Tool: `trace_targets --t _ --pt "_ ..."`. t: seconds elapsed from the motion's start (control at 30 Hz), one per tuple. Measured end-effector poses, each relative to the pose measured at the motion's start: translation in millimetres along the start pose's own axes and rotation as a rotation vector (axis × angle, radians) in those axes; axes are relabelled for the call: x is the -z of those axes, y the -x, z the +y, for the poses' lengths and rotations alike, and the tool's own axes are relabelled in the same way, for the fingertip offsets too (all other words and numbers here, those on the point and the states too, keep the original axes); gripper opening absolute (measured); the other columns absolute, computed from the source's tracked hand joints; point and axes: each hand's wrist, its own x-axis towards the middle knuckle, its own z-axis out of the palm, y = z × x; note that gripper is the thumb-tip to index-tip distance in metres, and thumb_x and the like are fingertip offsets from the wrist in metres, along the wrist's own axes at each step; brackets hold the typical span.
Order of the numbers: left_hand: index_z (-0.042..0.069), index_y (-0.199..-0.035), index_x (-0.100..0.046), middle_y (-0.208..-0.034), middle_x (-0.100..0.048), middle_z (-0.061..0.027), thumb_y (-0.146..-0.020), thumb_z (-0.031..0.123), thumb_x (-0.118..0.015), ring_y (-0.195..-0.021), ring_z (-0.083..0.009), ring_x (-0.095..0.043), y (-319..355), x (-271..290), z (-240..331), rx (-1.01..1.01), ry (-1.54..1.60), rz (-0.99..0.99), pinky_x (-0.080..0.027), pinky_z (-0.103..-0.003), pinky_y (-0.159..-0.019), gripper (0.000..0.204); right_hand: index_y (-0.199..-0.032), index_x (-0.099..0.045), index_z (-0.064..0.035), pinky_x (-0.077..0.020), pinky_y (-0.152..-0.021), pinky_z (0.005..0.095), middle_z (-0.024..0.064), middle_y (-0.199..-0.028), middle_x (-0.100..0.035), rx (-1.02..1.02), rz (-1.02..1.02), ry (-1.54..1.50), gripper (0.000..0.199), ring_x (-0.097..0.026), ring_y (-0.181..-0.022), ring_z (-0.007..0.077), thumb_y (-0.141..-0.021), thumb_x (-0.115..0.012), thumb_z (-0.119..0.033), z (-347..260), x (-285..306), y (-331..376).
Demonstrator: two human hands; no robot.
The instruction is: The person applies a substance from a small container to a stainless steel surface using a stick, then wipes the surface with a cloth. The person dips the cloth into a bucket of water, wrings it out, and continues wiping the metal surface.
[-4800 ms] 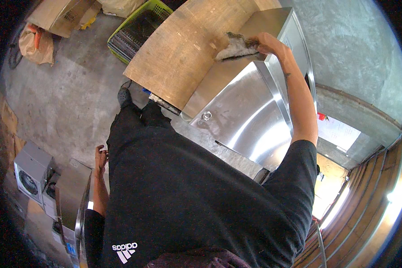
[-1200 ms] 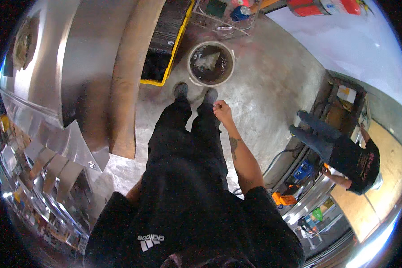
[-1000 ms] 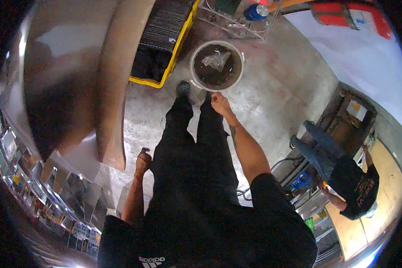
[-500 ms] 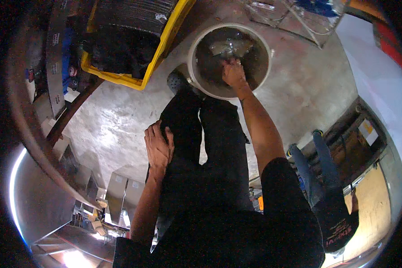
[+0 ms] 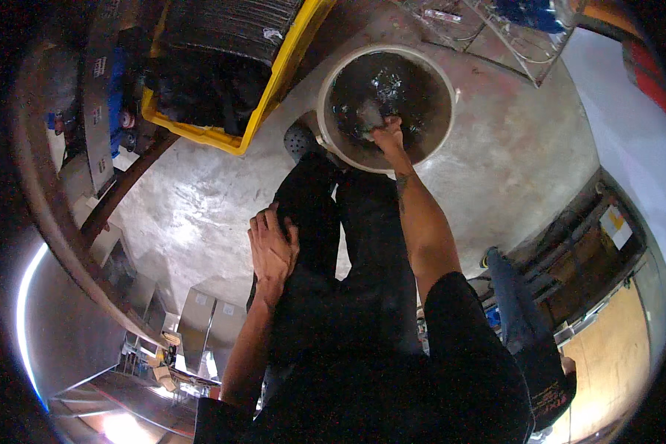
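the right hand (image 5: 387, 137) reaches down into the round bucket (image 5: 325, 89) on the concrete floor (image 5: 510, 148), fingers closed on a grey rag (image 5: 368, 117) held in its dark water. the left hand (image 5: 272, 248) lies open on the left thigh, bracing the bend.

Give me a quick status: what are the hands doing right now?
Right hand down in the round bucket, gripping a wet grey cloth. Left hand braced flat on the thigh. Yellow crate beside the bucket, not blocking.

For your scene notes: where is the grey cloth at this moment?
In the head view, upper centre: the grey cloth sits in the round bucket on the floor, gripped by the right hand, right of the yellow crate.
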Motion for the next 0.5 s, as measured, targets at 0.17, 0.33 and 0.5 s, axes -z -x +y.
trace_targets --t 0.17,0.33,0.5 --pt "0.001 -0.141 -0.051 -0.130 -0.059 -0.0218 -0.101 0.024 -0.060 -0.121 -0.0401 -0.054 17.4 -8.9 -1.8 -0.028 -0.053 -0.031 -0.046 -0.051 -0.104 0.047 -0.145 -0.053 -0.0096 -0.0589 -0.072 0.0344 0.0066 -0.126 -0.064 -0.545 -0.029 -0.493 0.065 -0.063 -0.111 0.0180 -0.091 -0.084 -0.024 -98.0 50.1 50.1" --pt "-0.001 -0.142 -0.049 -0.128 -0.056 -0.0256 -0.095 0.013 -0.066 -0.121 -0.0435 -0.053 47.8 -15.3 -13.9 -0.051 0.084 0.028 -0.044 -0.054 -0.106 0.052 -0.149 -0.045 -0.0068 -0.0617 -0.085 0.0420 0.0086 -0.134 -0.061 -0.327 0.118 -0.679 0.068 -0.063 -0.121 0.0231 -0.093 -0.081 -0.021 -117.0 62.9 91.1" --pt "-0.004 -0.143 -0.047 -0.133 -0.054 -0.0286 -0.094 0.007 -0.065 -0.123 -0.0459 -0.051 90.7 -11.9 -27.0 0.047 0.265 0.087 -0.042 -0.054 -0.107 0.053 -0.145 -0.045 -0.0097 -0.0608 -0.097 0.0502 0.0129 -0.138 -0.059 -0.232 0.167 -0.776 0.058 -0.061 -0.126 0.0296 -0.094 -0.074 -0.016 -169.6 80.2 122.5"
